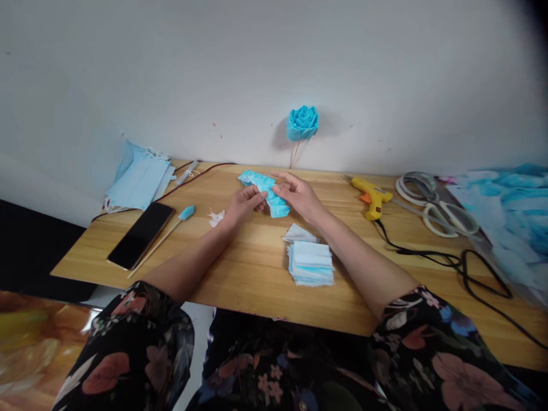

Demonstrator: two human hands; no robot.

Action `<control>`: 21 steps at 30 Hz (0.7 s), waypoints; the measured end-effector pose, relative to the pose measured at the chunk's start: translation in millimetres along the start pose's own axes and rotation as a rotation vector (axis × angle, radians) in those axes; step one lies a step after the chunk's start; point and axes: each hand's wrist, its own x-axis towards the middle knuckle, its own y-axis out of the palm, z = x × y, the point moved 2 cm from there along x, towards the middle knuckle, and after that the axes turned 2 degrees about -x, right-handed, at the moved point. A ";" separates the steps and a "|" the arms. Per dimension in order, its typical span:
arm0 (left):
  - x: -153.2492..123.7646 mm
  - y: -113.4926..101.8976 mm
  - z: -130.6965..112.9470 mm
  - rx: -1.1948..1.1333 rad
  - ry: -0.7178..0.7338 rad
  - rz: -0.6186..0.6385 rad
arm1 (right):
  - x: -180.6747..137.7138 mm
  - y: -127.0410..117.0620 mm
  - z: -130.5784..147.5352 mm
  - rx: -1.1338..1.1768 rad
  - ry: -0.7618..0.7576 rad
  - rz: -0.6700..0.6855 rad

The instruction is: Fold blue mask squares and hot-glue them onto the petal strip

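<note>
A crinkled strip of blue mask fabric (279,206) is held up between both my hands over the middle of the table. My left hand (248,205) pinches its lower edge with thumb and fingertips. On its right side, my right hand (296,194) grips the strip between thumb and curled fingers, the index finger stretched along the top. Just below my right hand lies a stack of cut white and blue fabric pieces (311,264), one piece askew at its back. A small crumpled white scrap (216,217) rests left of my left hand.
A blue fabric rose (302,122) on a stick leans at the wall. To the left are face masks (139,177), a phone (141,235) and a blue-tipped stick (187,213). A yellow glue gun (371,197) with a black cord, scissors (449,219) and bagged blue fabric (518,211) occupy the right.
</note>
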 end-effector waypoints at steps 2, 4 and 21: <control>-0.2 1.0 0.2 0.002 0.001 0.018 | 0.1 0.1 0.6 0.005 -0.015 -0.004; -0.5 2.2 -0.1 0.001 0.002 0.040 | 0.5 -0.4 1.9 0.003 -0.028 -0.011; 5.4 -3.6 -0.5 -0.114 0.047 -0.018 | 1.0 -10.0 0.1 0.156 0.056 -0.019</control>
